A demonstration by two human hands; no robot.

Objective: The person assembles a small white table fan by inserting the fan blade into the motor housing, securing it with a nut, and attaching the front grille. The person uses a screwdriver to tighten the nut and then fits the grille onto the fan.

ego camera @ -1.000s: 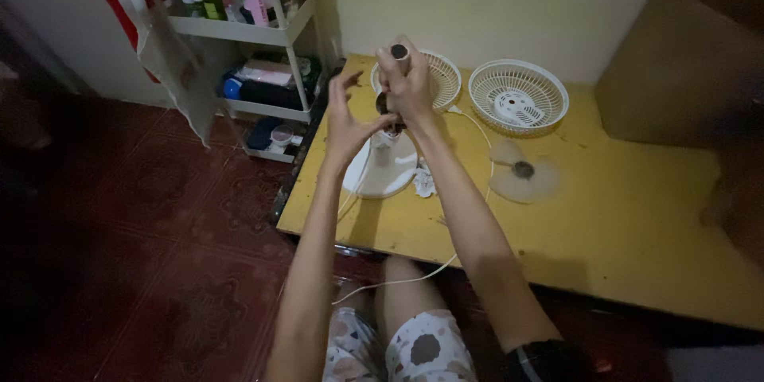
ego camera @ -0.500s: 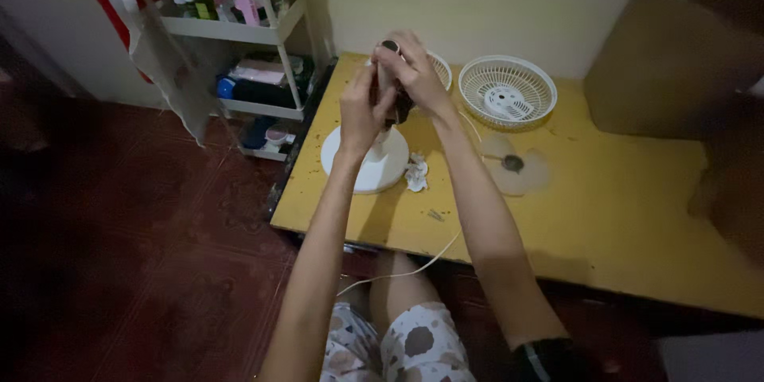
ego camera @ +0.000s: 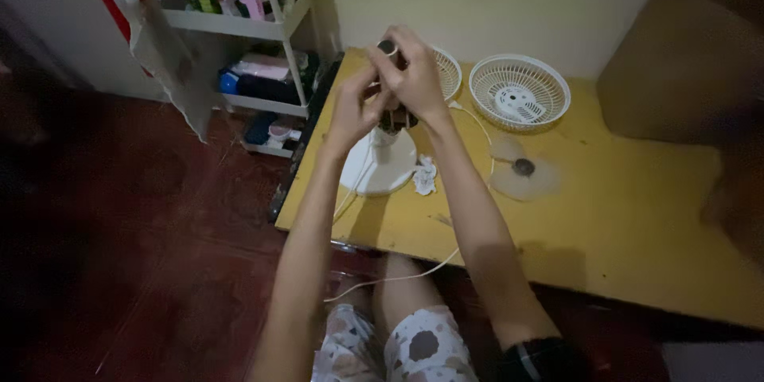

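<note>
Above the near-left part of the yellow table [ego camera: 637, 215], both hands are raised together around the dark motor head [ego camera: 395, 119] of a small dismantled fan. The right hand [ego camera: 414, 76] wraps over the top and far side of the motor head, fingers curled and pressed together around it; the dark round end of the unit shows just above the knuckles. The left hand [ego camera: 354, 107] meets it from the left, fingers bent and closed against the same part; whether the fingertips pinch a smaller piece cannot be told, as the contact is hidden and the light is dim. The motor head stands upright on its white neck over the round white base [ego camera: 378, 167], which rests on the table near its left edge. A crumpled white scrap [ego camera: 426, 177] lies just beside the base on its right. A white cord [ego camera: 398, 274] runs off the near edge of the table and down past the knees. One white grille [ego camera: 519, 91] lies dished on the table by the wall; a second grille [ego camera: 447, 72] lies partly hidden behind the hands. The translucent fan blade [ego camera: 523, 171] lies flat between the base and the grille. A white shelf rack [ego camera: 239, 28] with bottles stands left of the table.
</note>
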